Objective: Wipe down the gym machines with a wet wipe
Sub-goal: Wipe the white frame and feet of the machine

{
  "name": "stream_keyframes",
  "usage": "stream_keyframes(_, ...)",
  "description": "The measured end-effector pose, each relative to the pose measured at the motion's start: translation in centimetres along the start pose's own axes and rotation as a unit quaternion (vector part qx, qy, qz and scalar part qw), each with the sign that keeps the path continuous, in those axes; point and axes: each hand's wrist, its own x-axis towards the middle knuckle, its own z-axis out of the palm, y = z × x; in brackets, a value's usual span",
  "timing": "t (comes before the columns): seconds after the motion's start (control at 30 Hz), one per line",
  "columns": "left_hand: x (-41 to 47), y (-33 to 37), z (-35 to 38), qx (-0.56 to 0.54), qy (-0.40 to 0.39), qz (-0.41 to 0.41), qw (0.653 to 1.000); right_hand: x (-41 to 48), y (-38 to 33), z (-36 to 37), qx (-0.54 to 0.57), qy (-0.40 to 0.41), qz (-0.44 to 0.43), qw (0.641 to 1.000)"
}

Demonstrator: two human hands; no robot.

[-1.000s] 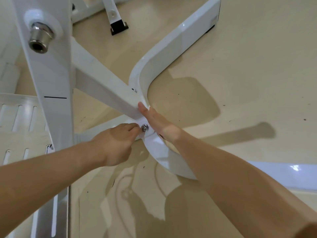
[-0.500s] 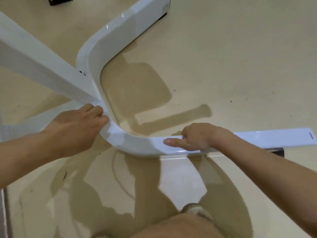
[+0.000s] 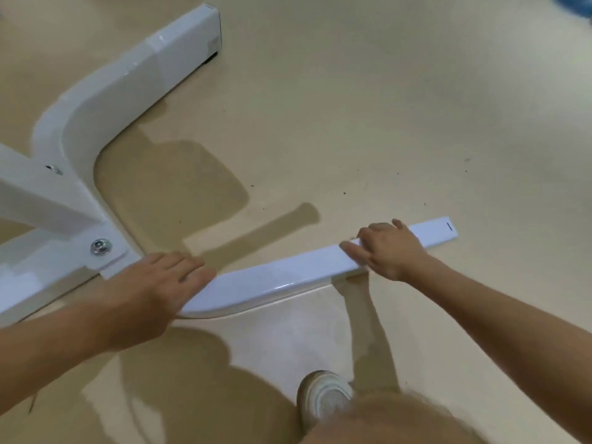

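The gym machine's white base frame [image 3: 96,100] lies on the beige floor. One leg [image 3: 282,277] curves from the bolted joint toward the right. My left hand [image 3: 153,286] rests flat on the bend of that leg, fingers straight, just right of the bolt [image 3: 101,246]. My right hand [image 3: 389,248] sits near the leg's right end. Its fingers are curled over the far edge and its thumb lies along the top. The wet wipe is hidden under that hand and hard to tell from the white metal.
A second leg [image 3: 179,43] runs to the upper left and ends in a black foot. An upright strut [image 3: 41,200] meets the joint at the left. My shoe [image 3: 325,398] and knee [image 3: 384,424] are at the bottom. Specks of dirt dot the glossy floor.
My right hand has slid right along the leg, from the joint toward its end. My left hand opened from a curled grip at the bolt and now lies flat on the bend.
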Motion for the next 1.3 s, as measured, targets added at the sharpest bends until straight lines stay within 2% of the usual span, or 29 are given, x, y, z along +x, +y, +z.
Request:
stream_keyframes(0.07,2.5,2.6,-0.2,-0.048,-0.006,0.034,0.998,-0.6,2.1,0.0,-0.007,-0.013,0.057,0.998)
stream_keyframes(0.13,5.0,5.4,-0.5,-0.067,-0.028,0.044,0.996,-1.9,0.2,0.3,0.040,0.007,0.065,0.997)
stream_keyframes(0.23,7.6,7.7,-1.4,-0.071,-0.083,0.032,0.994,-4.5,-4.9,0.9,0.094,-0.011,0.013,0.995)
stream_keyframes(0.3,8.3,7.4,-1.6,-0.042,-0.067,0.073,0.994,-6.1,-6.1,1.1,0.070,-0.006,-0.019,0.997)
stream_keyframes(0.4,7.9,6.2,-0.6,-0.055,-0.060,0.069,0.994,-6.8,-2.7,2.3,0.003,0.014,-0.020,1.000)
stream_keyframes(0.5,7.6,6.1,-0.4,-0.053,-0.079,0.072,0.993,-6.9,2.4,3.5,0.000,0.003,0.074,0.997)
stream_keyframes(0.57,7.4,6.0,-0.5,-0.052,-0.074,0.065,0.994,-6.9,4.3,4.0,0.010,0.012,0.089,0.996)
stream_keyframes(0.63,7.3,6.3,-0.9,-0.056,-0.082,0.063,0.993,-6.8,3.2,4.1,0.041,0.053,0.043,0.997)
stream_keyframes(0.77,8.3,8.0,-2.7,-0.029,-0.092,0.039,0.995,-5.2,-1.2,4.7,0.062,0.130,-0.170,0.975)
stream_keyframes(0.8,9.2,8.7,-3.3,-0.036,-0.116,0.025,0.992,-5.1,-0.5,4.7,0.062,0.141,-0.178,0.972)
stream_keyframes(0.83,9.9,9.2,-3.9,-0.031,-0.144,0.011,0.989,-5.2,1.1,4.7,0.066,0.159,-0.160,0.972)
stream_keyframes(0.9,11.3,9.9,-5.0,-0.034,-0.171,-0.009,0.985,-6.2,6.4,5.4,0.099,0.205,-0.058,0.972)
stream_keyframes(0.93,12.3,10.2,-5.7,-0.033,-0.174,-0.016,0.984,-7.4,9.4,5.6,0.136,0.195,0.033,0.971)
stream_keyframes(0.97,13.5,10.6,-6.3,-0.038,-0.177,-0.023,0.983,-8.7,12.5,6.1,0.199,0.146,0.134,0.960)
stream_keyframes(1.0,15.0,11.4,-6.9,-0.046,-0.188,-0.019,0.981,-10.5,15.0,6.3,0.314,0.100,0.229,0.916)
stream_keyframes(1.03,16.8,12.6,-7.8,-0.061,-0.198,-0.003,0.978,-12.5,16.8,5.8,0.471,0.062,0.292,0.830)
stream_keyframes(1.07,18.8,14.5,-9.0,-0.081,-0.219,0.009,0.972,-14.2,18.0,5.3,0.615,0.059,0.316,0.720)
stream_keyframes(1.1,20.7,16.8,-10.4,-0.119,-0.238,0.004,0.964,-15.8,18.7,4.4,0.719,0.071,0.312,0.617)
stream_keyframes(1.13,22.5,19.6,-12.3,-0.185,-0.249,-0.023,0.950,-17.5,19.2,3.2,0.788,0.074,0.293,0.536)
stream_keyframes(1.17,24.2,22.6,-14.2,-0.277,-0.249,-0.062,0.926,-19.3,19.7,1.9,0.836,0.074,0.274,0.471)
stream_keyframes(1.2,25.5,25.7,-16.2,-0.384,-0.246,-0.107,0.884,-21.3,19.9,0.6,0.865,0.075,0.256,0.424)
stream_keyframes(1.23,26.5,28.6,-18.3,-0.487,-0.245,-0.150,0.825,-23.2,19.9,-0.8,0.885,0.078,0.248,0.386)
stream_keyframes(1.3,27.9,33.9,-22.7,-0.620,-0.242,-0.206,0.717,-26.7,20.0,-3.7,0.902,0.090,0.244,0.344)
